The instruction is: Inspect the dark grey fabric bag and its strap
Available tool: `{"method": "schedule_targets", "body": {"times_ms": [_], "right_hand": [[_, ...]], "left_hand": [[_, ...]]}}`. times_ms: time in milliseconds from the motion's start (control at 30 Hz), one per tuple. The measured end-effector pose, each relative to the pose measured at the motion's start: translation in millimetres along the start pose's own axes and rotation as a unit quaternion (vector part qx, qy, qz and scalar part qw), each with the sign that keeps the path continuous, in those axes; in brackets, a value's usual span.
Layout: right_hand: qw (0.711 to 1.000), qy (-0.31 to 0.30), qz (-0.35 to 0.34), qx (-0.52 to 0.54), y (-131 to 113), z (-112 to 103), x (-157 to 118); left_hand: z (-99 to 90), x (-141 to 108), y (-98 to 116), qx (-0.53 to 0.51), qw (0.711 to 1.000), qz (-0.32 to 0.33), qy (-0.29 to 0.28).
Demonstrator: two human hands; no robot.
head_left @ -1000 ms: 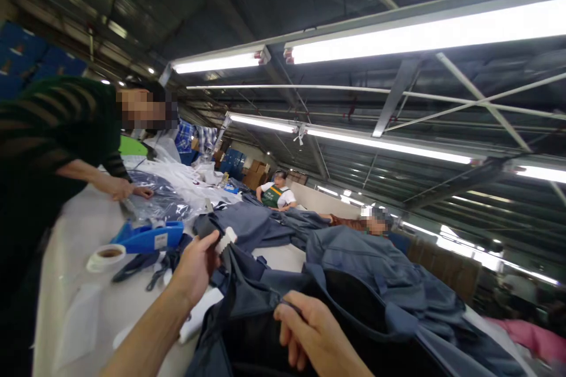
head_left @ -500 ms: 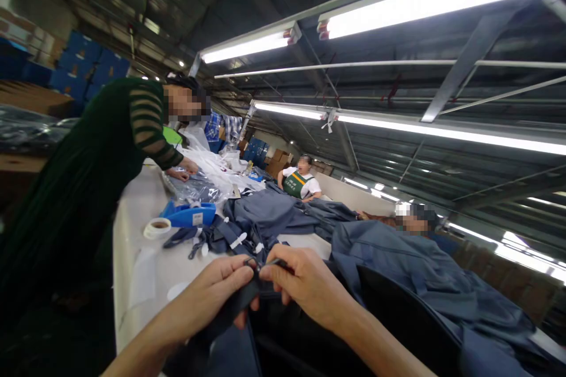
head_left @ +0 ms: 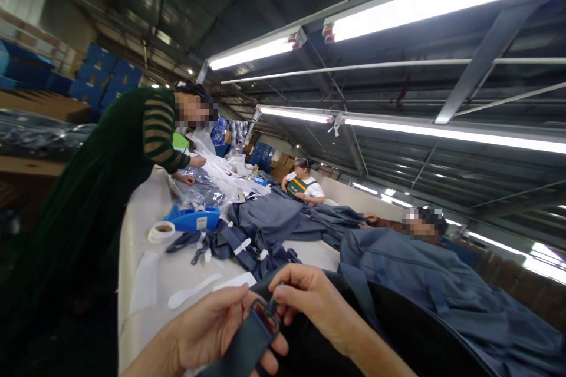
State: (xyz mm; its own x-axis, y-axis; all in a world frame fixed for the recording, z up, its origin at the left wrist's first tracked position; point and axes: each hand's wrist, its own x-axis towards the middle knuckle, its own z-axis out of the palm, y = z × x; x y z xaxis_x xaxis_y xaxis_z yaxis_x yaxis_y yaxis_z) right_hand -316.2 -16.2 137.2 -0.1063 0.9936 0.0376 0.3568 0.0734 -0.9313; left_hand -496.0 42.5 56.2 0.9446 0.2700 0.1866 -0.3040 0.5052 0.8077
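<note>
A dark strap [head_left: 247, 341] with a ring-shaped buckle [head_left: 266, 317] at its end lies across the palm and fingers of my left hand [head_left: 216, 324], which is wrapped loosely under it. My right hand [head_left: 305, 297] pinches a small dark fitting beside the buckle, between thumb and forefinger. Below both hands spreads black fabric, part of a large dark bag [head_left: 411, 324]. More blue-grey fabric [head_left: 398, 259] is heaped to the right. Beyond my hands, dark straps with white tabs [head_left: 239, 244] lie piled on the table.
On the white table [head_left: 137, 224] are a roll of tape [head_left: 161, 231], a blue dispenser [head_left: 194, 218] and white paper pieces [head_left: 194, 290]. A person in green [head_left: 119, 147] leans over the left edge; two others sit beyond the fabric.
My hands have lowered slightly and turned, so the buckle and strap now face the camera. My left hand has opened out somewhat beneath them. The person in green has raised one hand.
</note>
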Motion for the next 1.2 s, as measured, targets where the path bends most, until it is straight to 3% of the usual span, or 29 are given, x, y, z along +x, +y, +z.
{"method": "schedule_targets", "body": {"times_ms": [67, 133, 200, 267, 333, 400, 467, 600, 800, 933, 1100, 1200], "right_hand": [[0.999, -0.026, -0.022, -0.006, -0.9, 1.1, 2.6], [0.998, -0.049, -0.037, -0.001, -1.6, 4.5, 6.3], [0.997, -0.041, -0.059, -0.024, -2.9, 8.0, 10.6], [0.987, -0.004, -0.097, -0.127, -4.1, 9.4, 14.7], [0.956, 0.009, -0.129, -0.263, -2.9, 9.2, 17.6], [0.930, -0.021, -0.141, -0.340, 2.3, 9.6, 18.7], [0.932, -0.041, -0.146, -0.329, 10.8, 12.4, 18.7], [0.979, -0.052, -0.122, -0.158, 27.1, 24.4, 21.1], [0.999, -0.034, -0.033, -0.010, 29.2, 36.0, 29.2], [0.998, -0.029, -0.034, -0.041, 27.1, 32.5, 31.7], [0.986, -0.028, -0.105, -0.130, 23.4, 28.3, 36.5], [0.968, -0.036, -0.143, -0.204, 25.0, 25.9, 39.5]], "left_hand": [[-0.9, -0.5, -3.7, -0.024, 0.998, -0.005, -0.056], [-0.2, -0.2, -6.2, -0.016, 0.999, 0.004, -0.048], [0.4, -1.2, -5.9, 0.024, 0.999, 0.033, 0.025], [-1.2, -5.3, -2.4, 0.093, 0.984, 0.071, 0.131], [-6.1, -12.7, 2.4, 0.137, 0.961, 0.105, 0.214], [-13.8, -21.0, 5.8, 0.120, 0.953, 0.116, 0.252], [-22.9, -27.2, 5.3, 0.074, 0.958, 0.099, 0.258], [-37.6, -27.2, -5.0, 0.035, 0.970, 0.044, 0.235], [-37.0, -17.4, -14.0, 0.049, 0.985, 0.018, 0.165], [-33.6, -14.8, -14.1, 0.032, 0.985, 0.028, 0.165], [-34.2, -15.1, -12.4, -0.008, 0.976, 0.003, 0.219], [-41.3, -18.1, -9.6, 0.026, 0.964, 0.039, 0.262]]}}
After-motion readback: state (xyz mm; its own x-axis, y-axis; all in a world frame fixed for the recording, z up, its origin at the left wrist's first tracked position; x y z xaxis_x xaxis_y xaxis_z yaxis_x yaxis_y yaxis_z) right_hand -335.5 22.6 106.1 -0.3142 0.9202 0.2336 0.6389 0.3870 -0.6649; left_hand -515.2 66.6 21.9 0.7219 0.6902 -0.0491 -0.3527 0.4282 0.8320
